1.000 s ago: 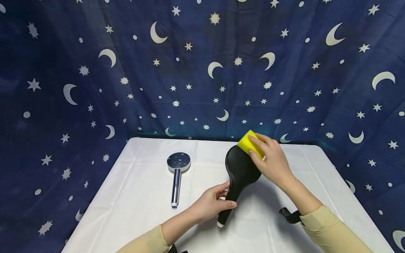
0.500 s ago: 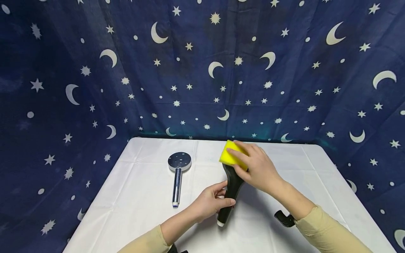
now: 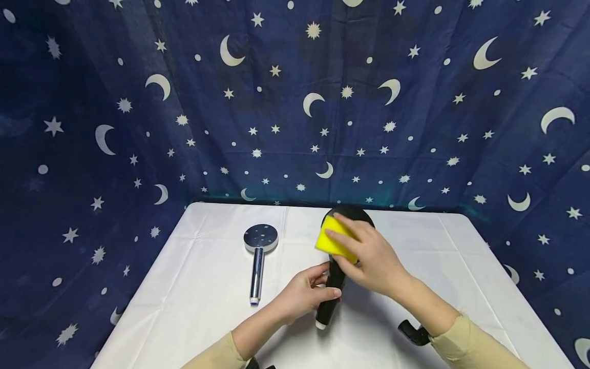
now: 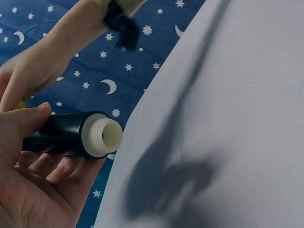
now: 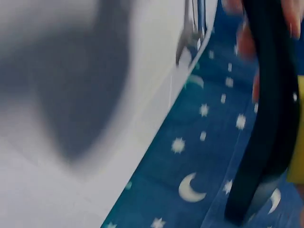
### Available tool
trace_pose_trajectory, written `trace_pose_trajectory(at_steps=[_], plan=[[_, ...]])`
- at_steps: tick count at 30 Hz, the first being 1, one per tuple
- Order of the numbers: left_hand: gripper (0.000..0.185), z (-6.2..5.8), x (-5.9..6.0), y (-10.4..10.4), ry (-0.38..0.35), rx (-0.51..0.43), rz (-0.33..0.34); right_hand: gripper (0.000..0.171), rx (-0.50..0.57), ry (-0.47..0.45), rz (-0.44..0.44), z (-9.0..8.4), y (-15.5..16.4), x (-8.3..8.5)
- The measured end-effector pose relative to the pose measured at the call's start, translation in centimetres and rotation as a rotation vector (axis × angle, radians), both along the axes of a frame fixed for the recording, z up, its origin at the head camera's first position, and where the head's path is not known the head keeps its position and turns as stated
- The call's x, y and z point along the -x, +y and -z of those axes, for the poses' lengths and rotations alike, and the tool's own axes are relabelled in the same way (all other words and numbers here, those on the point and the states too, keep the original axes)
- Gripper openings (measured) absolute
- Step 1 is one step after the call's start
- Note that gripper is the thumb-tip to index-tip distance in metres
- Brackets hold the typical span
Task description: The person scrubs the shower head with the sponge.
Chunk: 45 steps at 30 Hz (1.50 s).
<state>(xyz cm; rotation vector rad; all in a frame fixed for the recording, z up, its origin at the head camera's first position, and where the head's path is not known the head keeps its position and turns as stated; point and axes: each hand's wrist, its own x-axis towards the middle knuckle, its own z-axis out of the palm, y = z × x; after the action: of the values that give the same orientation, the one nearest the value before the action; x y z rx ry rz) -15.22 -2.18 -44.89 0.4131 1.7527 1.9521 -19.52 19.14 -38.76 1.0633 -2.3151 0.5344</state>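
My left hand (image 3: 304,293) grips the handle of a black shower head (image 3: 333,279), holding it tilted above the white table with its round head pointing away. A pale threaded end (image 4: 105,135) sticks out of the handle toward the left wrist camera. In my right hand (image 3: 372,256) is a yellow sponge (image 3: 335,240), pinched between thumb and fingers and laid over the place where the head narrows to the handle. The sponge and fingers hide part of the head. From the right wrist, the shower head appears edge-on, with the sponge's yellow edge (image 5: 298,142) along its far side.
A chrome shower head (image 3: 260,238) lies on the white tablecloth (image 3: 207,282), left of my hands. Behind the table hangs a dark blue cloth (image 3: 276,102) with moons and stars. A black camera mount (image 3: 414,333) sits at my right wrist.
My right hand has slid the sponge from the head's upper right edge leftward and down toward the handle. My left hand keeps its grip, and the shower head tilts slightly differently.
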Motion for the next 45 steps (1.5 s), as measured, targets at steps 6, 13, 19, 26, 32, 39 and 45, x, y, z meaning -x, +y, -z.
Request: trace_pose_trajectory(at_steps=[6, 13, 19, 26, 32, 39, 45], plan=[[0.051, -0.3, 0.3, -0.5, 0.009, -0.006, 0.005, 0.055, -0.085, 0.052, -0.089, -0.1, -0.3, -0.9], [0.059, -0.2, 0.3, -0.7, -0.018, -0.065, 0.029, 0.051, 0.131, -0.066, 0.255, -1.0, 3.0, 2.9], [0.059, -0.1, 0.2, -0.8, -0.047, -0.075, 0.031, 0.05, 0.162, -0.073, 0.227, 0.1, 3.0, 1.8], [0.059, 0.0, 0.3, -1.1, -0.05, -0.064, -0.002, 0.051, 0.043, -0.012, -0.06, 1.5, 0.7, -2.3], [0.058, 0.2, 0.3, -1.0, -0.079, -0.083, 0.016, 0.044, 0.028, 0.106, -0.08, 1.8, 2.0, -0.7], [0.059, 0.1, -0.1, -0.8, -0.125, -0.108, 0.021, 0.047, 0.201, -0.09, 0.297, 1.1, 4.8, 3.1], [0.061, 0.0, 0.0, -1.0, -0.136, -0.117, 0.029, 0.049, 0.203, -0.042, 0.209, 1.6, 3.3, 0.9]])
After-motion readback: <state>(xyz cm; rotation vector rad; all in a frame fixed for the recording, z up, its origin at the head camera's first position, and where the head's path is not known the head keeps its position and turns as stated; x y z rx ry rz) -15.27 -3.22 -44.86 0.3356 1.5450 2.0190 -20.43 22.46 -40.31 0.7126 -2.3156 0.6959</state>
